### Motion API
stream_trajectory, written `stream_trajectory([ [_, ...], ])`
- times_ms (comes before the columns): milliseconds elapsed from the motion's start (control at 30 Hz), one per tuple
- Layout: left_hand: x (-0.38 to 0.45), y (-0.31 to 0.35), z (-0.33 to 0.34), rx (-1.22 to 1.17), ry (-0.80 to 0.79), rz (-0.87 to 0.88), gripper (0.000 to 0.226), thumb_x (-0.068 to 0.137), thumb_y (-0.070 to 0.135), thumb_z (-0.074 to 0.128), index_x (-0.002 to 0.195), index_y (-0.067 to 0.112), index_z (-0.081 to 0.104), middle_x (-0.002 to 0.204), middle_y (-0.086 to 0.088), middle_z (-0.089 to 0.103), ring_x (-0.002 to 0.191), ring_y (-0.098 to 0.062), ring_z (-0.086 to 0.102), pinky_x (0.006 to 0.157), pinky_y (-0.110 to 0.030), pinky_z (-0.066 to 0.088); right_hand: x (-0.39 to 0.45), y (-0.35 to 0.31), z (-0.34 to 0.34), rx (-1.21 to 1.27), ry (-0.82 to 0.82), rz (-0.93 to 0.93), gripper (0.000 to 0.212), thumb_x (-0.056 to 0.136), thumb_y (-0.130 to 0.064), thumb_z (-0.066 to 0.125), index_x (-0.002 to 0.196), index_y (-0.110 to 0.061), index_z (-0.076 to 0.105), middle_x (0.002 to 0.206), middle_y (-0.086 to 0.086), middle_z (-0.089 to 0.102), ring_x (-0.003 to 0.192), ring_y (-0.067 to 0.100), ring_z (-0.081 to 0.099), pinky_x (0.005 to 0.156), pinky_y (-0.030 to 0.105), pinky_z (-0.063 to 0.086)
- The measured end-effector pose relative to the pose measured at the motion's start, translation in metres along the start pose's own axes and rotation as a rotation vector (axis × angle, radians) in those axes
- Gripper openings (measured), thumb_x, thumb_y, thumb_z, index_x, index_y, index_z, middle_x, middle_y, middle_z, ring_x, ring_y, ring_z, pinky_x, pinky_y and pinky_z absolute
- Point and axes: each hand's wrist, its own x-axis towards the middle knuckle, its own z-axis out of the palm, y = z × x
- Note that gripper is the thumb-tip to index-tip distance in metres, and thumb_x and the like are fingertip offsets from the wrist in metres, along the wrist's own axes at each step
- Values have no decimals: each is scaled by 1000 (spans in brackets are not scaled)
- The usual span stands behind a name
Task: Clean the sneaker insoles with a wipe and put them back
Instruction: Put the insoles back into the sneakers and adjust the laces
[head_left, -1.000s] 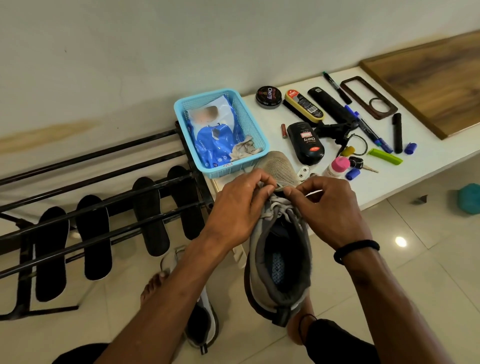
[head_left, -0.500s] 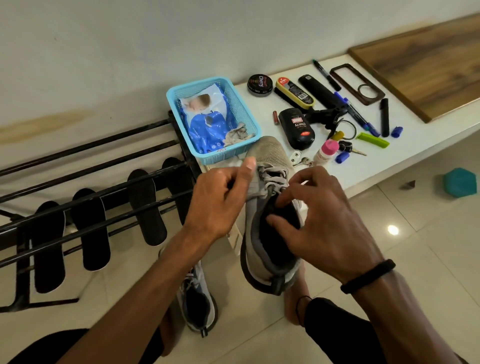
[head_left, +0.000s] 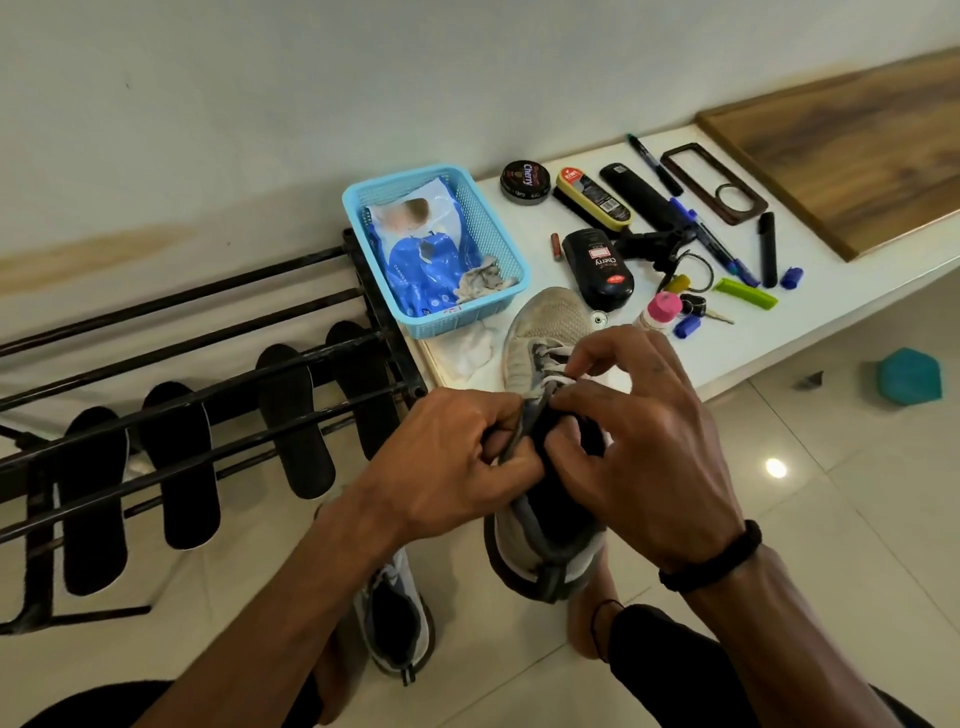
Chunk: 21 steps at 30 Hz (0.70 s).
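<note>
Grey knit sneaker with white laces and dark lining held up between both hands, toe resting on the near edge of the white tabletop, heel hanging over the glossy tiled floor. Toe mesh looks scuffed and yellowed; the opening is dark, and I cannot tell what lies inside.

Left hand: fingers curled, gripping the sneaker's left collar edge and lace. Right hand: thumb and forefinger pinch the tongue and laces at the throat, other fingers spread; black band on the wrist.

Four black foam insoles stand leaning in a row against the bars of the black metal shoe rack, left of the sneaker, apart from it. Second grey sneaker on the floor below the left forearm.

Light-blue plastic mesh basket sits at the table's left corner, holding a blue-and-white wipes pack and a crumpled grey wipe; white crumpled wipe on the table just beside the toe.

Table right of the toe is crowded with polish tins, pens and small items right up to the sneaker. Open floor lies to the right, bar a teal hexagonal object.
</note>
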Motion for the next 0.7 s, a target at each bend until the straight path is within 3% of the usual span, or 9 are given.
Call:
stream_trajectory([
  [100,2,3,0,61,-50,19,28,85,35,62,64,21,50,54,3,48,52,-20,48,52,-33,43,2,1,-5,108,116,90,12,88,-20,70,94,-11,76,107,4,62,99,19,59,80,38,54],
  [233,-1,9,4,63,7,-12,29,86,38,62,64,21,50,53,3,49,51,-19,48,51,-34,44,7,4,-20,207,61,142,12,85,-24,75,94,-17,76,107,-2,59,100,15,58,81,33,54],
  [333,-1,5,3,19,37,-39,34,89,40,60,64,21,50,53,1,49,52,-20,49,49,-28,41,4,3,-26,153,-185,178,28,79,-52,68,91,-27,70,115,-7,50,108,13,50,81,28,52],
  [467,0,6,7,-52,89,-94,34,88,37,62,61,20,50,52,4,48,50,-14,48,50,-15,34,-4,1,-22,-128,-538,271,54,83,-51,72,130,-40,49,132,-7,34,115,13,37,91,29,49],
  [533,2,7,9,-91,125,-125,34,85,42,60,61,19,52,52,5,51,51,-16,51,49,-15,38,-3,-2,-20,-143,-532,306,54,88,-42,70,135,-39,44,133,-4,34,115,14,37,93,30,49],
  [600,4,8,10,-101,135,-138,35,85,42,62,61,18,54,52,5,53,53,-18,55,50,-18,43,0,-7,-16,-140,-452,300,41,92,-35,64,132,-34,52,130,-2,37,114,16,36,91,29,48],
  [700,6,8,13,-103,118,-150,34,86,38,66,63,16,54,54,2,54,53,-18,55,50,-19,45,3,-10,-11,-91,-331,246,25,91,-34,58,110,-24,70,124,3,43,112,20,40,81,31,50],
])
